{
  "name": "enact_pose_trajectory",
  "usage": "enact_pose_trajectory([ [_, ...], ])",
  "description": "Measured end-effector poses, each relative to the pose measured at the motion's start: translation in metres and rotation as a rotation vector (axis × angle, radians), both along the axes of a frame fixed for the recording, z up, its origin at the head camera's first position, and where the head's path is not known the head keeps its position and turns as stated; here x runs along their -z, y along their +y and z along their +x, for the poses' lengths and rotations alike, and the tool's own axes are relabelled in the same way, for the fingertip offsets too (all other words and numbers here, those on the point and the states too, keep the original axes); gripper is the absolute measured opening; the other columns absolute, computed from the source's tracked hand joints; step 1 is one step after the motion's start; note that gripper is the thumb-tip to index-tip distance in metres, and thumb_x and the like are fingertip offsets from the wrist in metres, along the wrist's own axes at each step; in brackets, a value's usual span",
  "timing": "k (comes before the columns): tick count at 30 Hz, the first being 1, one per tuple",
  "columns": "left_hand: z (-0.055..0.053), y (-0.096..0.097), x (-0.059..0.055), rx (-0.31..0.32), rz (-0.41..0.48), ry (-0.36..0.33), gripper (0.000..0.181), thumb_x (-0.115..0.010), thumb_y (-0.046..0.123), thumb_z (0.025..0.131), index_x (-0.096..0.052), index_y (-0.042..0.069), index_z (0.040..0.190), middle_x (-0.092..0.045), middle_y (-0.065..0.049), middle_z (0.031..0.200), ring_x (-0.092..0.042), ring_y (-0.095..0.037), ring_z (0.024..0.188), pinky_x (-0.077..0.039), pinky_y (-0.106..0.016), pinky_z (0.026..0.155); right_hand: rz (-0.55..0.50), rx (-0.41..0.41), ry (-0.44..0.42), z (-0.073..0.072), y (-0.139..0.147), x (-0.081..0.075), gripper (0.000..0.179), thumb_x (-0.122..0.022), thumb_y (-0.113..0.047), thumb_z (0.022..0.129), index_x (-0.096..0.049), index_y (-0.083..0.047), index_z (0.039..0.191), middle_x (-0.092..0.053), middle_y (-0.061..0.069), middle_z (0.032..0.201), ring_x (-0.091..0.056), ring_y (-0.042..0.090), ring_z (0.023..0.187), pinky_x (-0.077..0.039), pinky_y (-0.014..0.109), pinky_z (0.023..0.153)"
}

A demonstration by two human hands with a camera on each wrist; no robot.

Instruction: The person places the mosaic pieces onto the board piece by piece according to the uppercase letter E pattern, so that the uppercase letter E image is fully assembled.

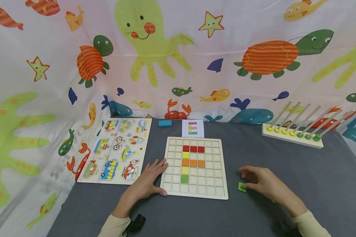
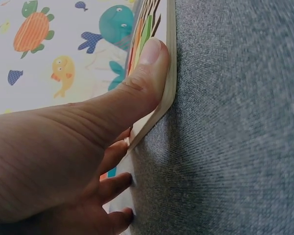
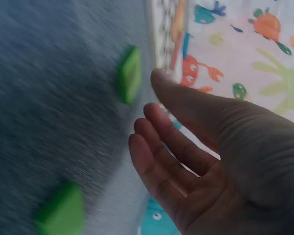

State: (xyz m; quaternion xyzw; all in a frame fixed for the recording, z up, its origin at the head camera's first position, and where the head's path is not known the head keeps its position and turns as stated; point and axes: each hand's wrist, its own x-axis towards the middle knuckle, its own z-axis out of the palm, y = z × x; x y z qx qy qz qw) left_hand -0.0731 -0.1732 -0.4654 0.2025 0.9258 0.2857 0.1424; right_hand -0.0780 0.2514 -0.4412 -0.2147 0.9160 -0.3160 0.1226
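Observation:
A wooden grid board (image 1: 207,189) lies on the dark table, with red, yellow, orange and green square tiles set in some cells. Along its left side rests my left hand (image 1: 149,177), fingers spread and touching the edge. The left wrist view shows that thumb (image 2: 144,73) lying on the board's rim near a rounded corner. To the right of the board, my right hand (image 1: 262,182) hovers by a green tile (image 1: 241,187), thumb and fingers apart. In the right wrist view nothing is between the fingers; a second green tile (image 3: 63,210) lies nearer the wrist.
A picture card (image 1: 192,128) with a coloured tile pattern touches the board's far edge. A blue block (image 1: 165,123) lies left of it. At the left is a vehicle puzzle board (image 1: 112,154); at the back right stands a peg rack (image 1: 293,137) with yellow and green beads.

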Motion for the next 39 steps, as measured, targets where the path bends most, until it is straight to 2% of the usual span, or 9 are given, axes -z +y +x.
enact_pose_trajectory([
  [5,0.0,0.0,-0.001,0.002,0.006,0.002,0.102,-0.088,0.033,0.067,-0.037,0.006,0.151,-0.025,-0.01,0.16,-0.015,-0.038,0.148,-0.008,-0.059,0.118,-0.072,-0.047,-0.042,0.005,-0.002,0.007,0.043,-0.082,-0.014,0.078,-0.066,-0.004,0.117,-0.065,-0.004,0.094,-0.061,0.007,0.081,-0.054,0.024,0.065],
  [11,0.001,0.0,0.0,0.002,-0.001,0.0,0.102,-0.088,0.033,0.067,-0.037,0.006,0.151,-0.026,-0.01,0.16,-0.015,-0.038,0.148,-0.008,-0.059,0.118,-0.054,-0.048,-0.022,0.004,-0.007,0.006,0.033,-0.083,-0.011,0.076,-0.07,-0.009,0.107,-0.065,-0.006,0.092,-0.06,0.007,0.078,-0.053,0.024,0.063],
  [23,-0.001,-0.001,0.002,-0.001,-0.003,-0.002,0.102,-0.087,0.035,0.068,-0.037,0.008,0.152,-0.025,-0.008,0.161,-0.015,-0.037,0.148,-0.008,-0.059,0.118,-0.016,-0.044,0.006,-0.008,-0.018,-0.007,0.028,-0.076,-0.001,0.081,-0.07,-0.007,0.108,-0.06,-0.007,0.083,-0.057,0.003,0.072,-0.053,0.024,0.062],
  [31,0.0,-0.004,0.002,0.009,0.008,0.0,0.102,-0.087,0.035,0.068,-0.036,0.007,0.152,-0.025,-0.009,0.161,-0.014,-0.038,0.148,-0.008,-0.059,0.118,-0.069,-0.103,0.036,-0.021,-0.057,-0.018,0.028,-0.076,-0.001,0.082,-0.07,-0.004,0.109,-0.062,-0.006,0.084,-0.056,0.006,0.076,-0.055,0.025,0.066],
  [39,0.002,-0.004,0.001,0.012,0.015,0.007,0.101,-0.087,0.034,0.069,-0.036,0.007,0.152,-0.025,-0.009,0.161,-0.015,-0.038,0.148,-0.009,-0.059,0.118,-0.149,-0.187,0.036,-0.027,-0.106,-0.009,0.026,-0.076,-0.001,0.083,-0.071,-0.004,0.108,-0.063,-0.004,0.085,-0.055,0.008,0.079,-0.054,0.025,0.069],
])
